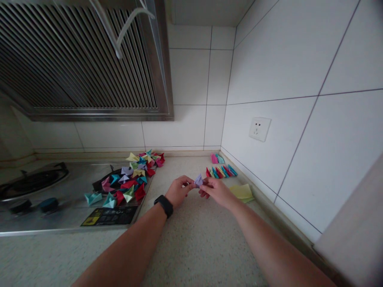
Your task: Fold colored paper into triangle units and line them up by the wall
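Observation:
A small folded piece of lilac paper [199, 180] is pinched between both hands above the counter. My left hand [180, 190], with a black watch on its wrist, grips the paper's left side with fingertips closed. On the other side, my right hand [216, 189] pinches the right edge between thumb and fingers. Just beyond the right hand stands a row of folded papers [220, 171] in red, blue, green and yellow. Yellow paper sheets [241, 192] lie flat beside my right wrist.
Many colourful folded paper pieces [128, 184] are heaped on the gas stove [72, 217] at the left. Pink and teal papers [217, 158] lie in the back corner. A range hood [89, 115] overhangs the stove. The tiled wall [293, 131] with a socket [260, 128] bounds the right side.

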`<state>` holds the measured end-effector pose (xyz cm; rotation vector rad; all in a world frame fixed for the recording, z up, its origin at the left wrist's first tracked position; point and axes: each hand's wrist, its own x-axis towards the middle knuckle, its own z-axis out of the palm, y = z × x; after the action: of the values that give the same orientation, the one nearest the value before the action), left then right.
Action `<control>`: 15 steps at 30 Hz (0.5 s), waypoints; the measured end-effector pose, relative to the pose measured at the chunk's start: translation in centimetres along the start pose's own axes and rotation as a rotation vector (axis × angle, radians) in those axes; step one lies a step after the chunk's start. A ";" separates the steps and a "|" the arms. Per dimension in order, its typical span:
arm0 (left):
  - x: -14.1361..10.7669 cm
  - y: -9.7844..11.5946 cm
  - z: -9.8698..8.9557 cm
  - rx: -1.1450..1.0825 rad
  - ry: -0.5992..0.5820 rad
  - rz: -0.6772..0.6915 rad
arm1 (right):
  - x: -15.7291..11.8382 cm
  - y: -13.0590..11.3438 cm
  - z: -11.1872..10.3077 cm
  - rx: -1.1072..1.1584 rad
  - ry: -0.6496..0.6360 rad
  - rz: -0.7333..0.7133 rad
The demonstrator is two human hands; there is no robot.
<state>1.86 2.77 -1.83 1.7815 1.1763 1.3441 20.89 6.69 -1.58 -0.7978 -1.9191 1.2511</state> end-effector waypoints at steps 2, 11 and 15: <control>0.0 0.0 0.1 -0.011 -0.012 -0.010 | 0.0 0.0 -0.1 -0.022 0.014 -0.004; -0.1 -0.3 0.5 -0.190 -0.105 -0.145 | -0.1 -0.2 -0.5 -0.188 0.082 -0.077; -0.3 0.1 0.5 -0.220 -0.134 -0.148 | 0.1 0.1 -0.5 -0.144 0.092 -0.055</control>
<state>2.32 2.49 -2.02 1.5713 1.0244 1.1994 21.25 7.02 -1.51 -0.8554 -1.9590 1.0350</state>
